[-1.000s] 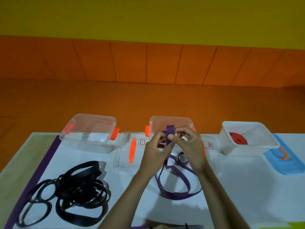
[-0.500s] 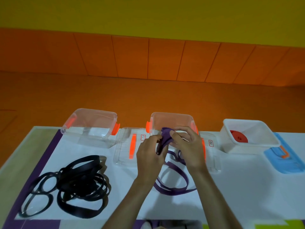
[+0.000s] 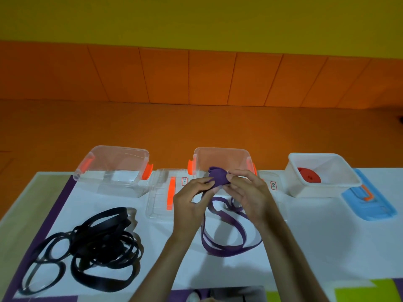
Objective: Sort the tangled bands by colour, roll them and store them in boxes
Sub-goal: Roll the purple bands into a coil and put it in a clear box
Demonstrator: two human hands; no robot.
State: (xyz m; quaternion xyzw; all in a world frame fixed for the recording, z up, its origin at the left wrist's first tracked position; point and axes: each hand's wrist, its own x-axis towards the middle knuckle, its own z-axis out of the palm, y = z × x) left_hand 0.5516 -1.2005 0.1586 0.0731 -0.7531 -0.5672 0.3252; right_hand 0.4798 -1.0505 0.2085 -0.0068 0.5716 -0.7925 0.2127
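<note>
Looking down, my left hand (image 3: 192,201) and my right hand (image 3: 248,192) both pinch the small rolled end of the purple band (image 3: 219,178), held just in front of the middle clear box (image 3: 219,159), while its loose loops trail onto the white table (image 3: 327,236) between my wrists. My fingers hide part of the roll, so I cannot say how tightly it is wound. The black bands (image 3: 98,243) lie tangled at left, well apart, and a red roll (image 3: 308,178) sits in the white box (image 3: 322,191) at right.

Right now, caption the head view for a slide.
Left hand and right hand pinch a half-rolled purple band; black bands lie tangled on the table.
</note>
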